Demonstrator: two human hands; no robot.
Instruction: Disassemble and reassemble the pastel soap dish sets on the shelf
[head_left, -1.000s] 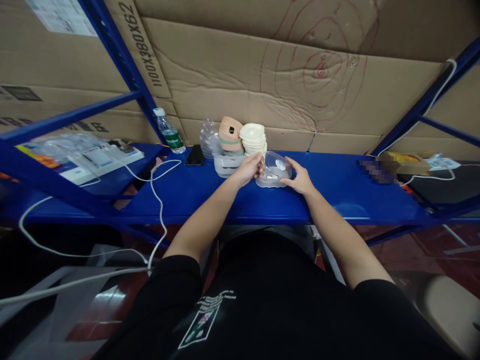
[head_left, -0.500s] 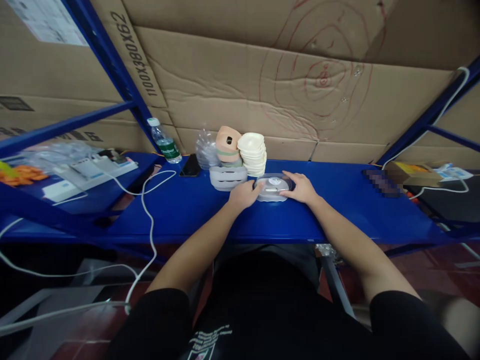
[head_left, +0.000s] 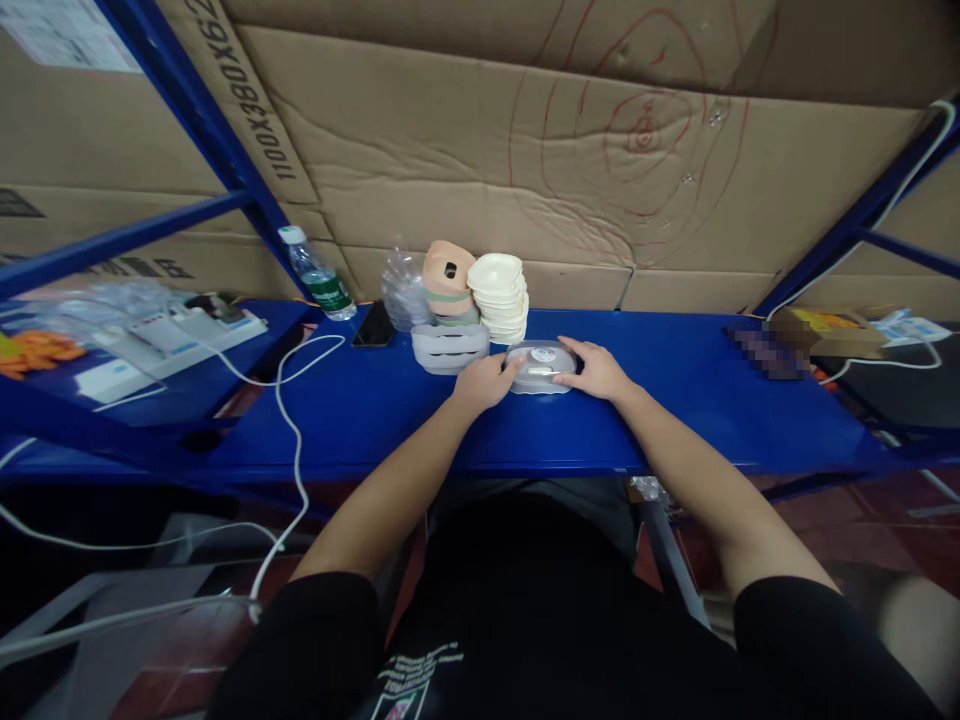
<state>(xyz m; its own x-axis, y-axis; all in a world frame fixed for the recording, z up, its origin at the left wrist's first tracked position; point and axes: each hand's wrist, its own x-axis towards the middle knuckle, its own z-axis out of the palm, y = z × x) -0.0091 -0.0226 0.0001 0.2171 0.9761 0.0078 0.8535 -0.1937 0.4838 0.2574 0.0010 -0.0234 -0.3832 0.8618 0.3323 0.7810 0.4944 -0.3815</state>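
A transparent-lidded, oval plastic container (head_left: 540,380) with a round pale sticker on top rests on the blue table, between my two hands. My left hand (head_left: 482,384) is closed on its left side, thumb on the lid's edge. From the right, my right hand (head_left: 598,370) grips the opposite side, with its fingers curled over the rim. Just behind my left hand sit grey scalloped trays (head_left: 450,350). Behind the container rises a stack of cream bowls (head_left: 499,295). An orange-pink cover with a dark slot (head_left: 442,270) leans beside that stack.
Nested transparent plastic covers (head_left: 405,292), a black phone (head_left: 374,325) and a water bottle (head_left: 322,280) stand at the back left. A white cable (head_left: 296,440) loops over the left edge. Cardboard (head_left: 420,140) walls the back; a small box (head_left: 832,333) is at right.
The camera's view has shifted slightly, so the scene sits a little higher and further left. Both hands stay on the container; my right fingers have shifted slightly along its edge.
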